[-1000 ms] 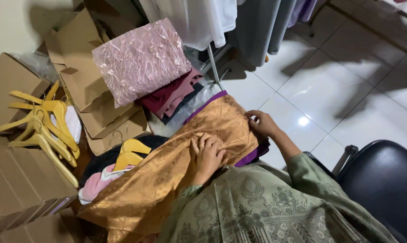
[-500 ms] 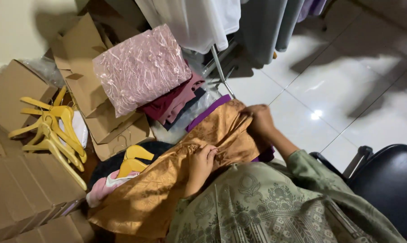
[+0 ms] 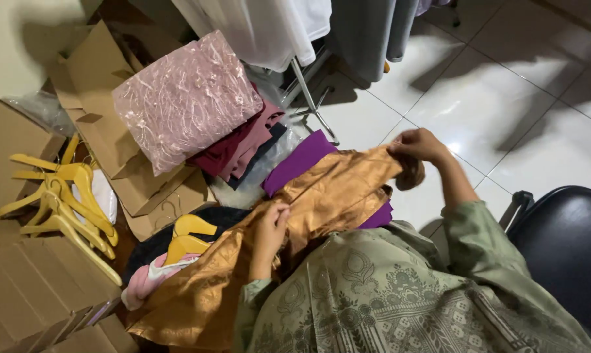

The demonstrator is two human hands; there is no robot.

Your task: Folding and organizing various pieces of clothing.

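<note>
Head view. Your right hand (image 3: 421, 145) is raised over the floor tiles (image 3: 504, 91), fingers pressed together and pinching the upper corner of the shiny orange cloth (image 3: 289, 229). Your left hand (image 3: 270, 222) lies lower on the same cloth, fingers curled and gripping a fold near its middle. The orange cloth runs diagonally from your right hand down across your lap to the lower left, where it ends beside the cardboard boxes (image 3: 27, 294). Under its upper part a purple cloth (image 3: 302, 160) shows, with another purple edge just below your right forearm.

Left of the cloth, two yellow hangers (image 3: 187, 235) rest on dark fabric, next to a pink garment (image 3: 145, 281). Further left, a bundle of yellow hangers (image 3: 60, 202) lies against the boxes. A bagged pink lace item (image 3: 184, 98) sits on an open carton (image 3: 99, 85), above a stack of maroon and dark folded cloths (image 3: 243, 144).

Pale garments (image 3: 262, 26) hang on a metal rack at the top. A black chair (image 3: 563, 248) stands at your right. Your sleeves are patterned green (image 3: 374, 301).
</note>
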